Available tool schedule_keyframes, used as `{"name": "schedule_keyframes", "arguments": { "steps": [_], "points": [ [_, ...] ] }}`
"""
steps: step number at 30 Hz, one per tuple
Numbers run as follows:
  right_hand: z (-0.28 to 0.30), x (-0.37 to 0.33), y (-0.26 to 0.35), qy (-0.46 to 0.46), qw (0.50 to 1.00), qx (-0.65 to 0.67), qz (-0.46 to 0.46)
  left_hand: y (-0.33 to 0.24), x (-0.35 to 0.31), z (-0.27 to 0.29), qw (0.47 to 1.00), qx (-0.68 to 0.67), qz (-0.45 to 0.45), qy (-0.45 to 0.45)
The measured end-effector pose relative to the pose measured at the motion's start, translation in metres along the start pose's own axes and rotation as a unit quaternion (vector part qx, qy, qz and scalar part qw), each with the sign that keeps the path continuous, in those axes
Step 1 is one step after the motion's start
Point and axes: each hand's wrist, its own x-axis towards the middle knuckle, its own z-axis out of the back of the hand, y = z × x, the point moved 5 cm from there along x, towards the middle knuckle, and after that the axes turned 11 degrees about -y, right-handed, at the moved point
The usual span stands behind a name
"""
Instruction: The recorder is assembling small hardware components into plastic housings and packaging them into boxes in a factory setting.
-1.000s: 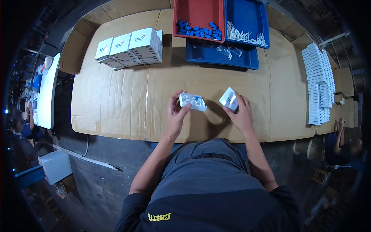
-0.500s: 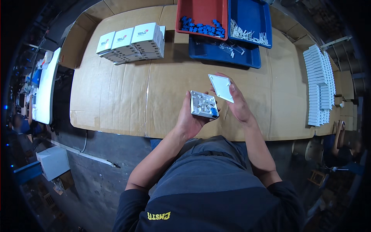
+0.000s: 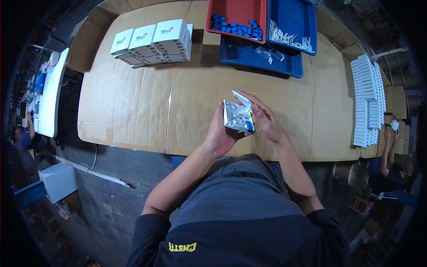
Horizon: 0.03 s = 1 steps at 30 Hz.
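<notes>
My left hand (image 3: 219, 133) is wrapped round a small square white plastic box base (image 3: 235, 116), held over the near part of the table. Moulded white parts show inside it, and a blue piece sits in its near right corner. My right hand (image 3: 269, 123) grips a flat white cover (image 3: 242, 98), tilted steeply along the right side of the base. The cover's lower edge meets or nearly meets the base; my right fingers hide part of that contact.
Cardboard covers the table (image 3: 133, 107). Stacked white boxes (image 3: 153, 42) stand at the back left. A red tray (image 3: 238, 13) of blue pieces and a blue tray (image 3: 289, 18) of white pins overlap a lower blue tray (image 3: 249, 62). White covers or boxes (image 3: 367, 102) are piled right.
My right hand has brought the cover left and turned it from facing up to nearly edge-on against the base. My left hand has shifted slightly right with the base.
</notes>
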Motion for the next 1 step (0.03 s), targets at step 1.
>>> {"name": "schedule_keyframes", "arguments": {
  "steps": [1],
  "points": [
    [-0.0002, -0.0003, -0.0005, 0.011, 1.0, -0.01, -0.01, 0.0003, 0.0001, 0.0005, 1.0, -0.001, 0.0, -0.001]
  ]
}}
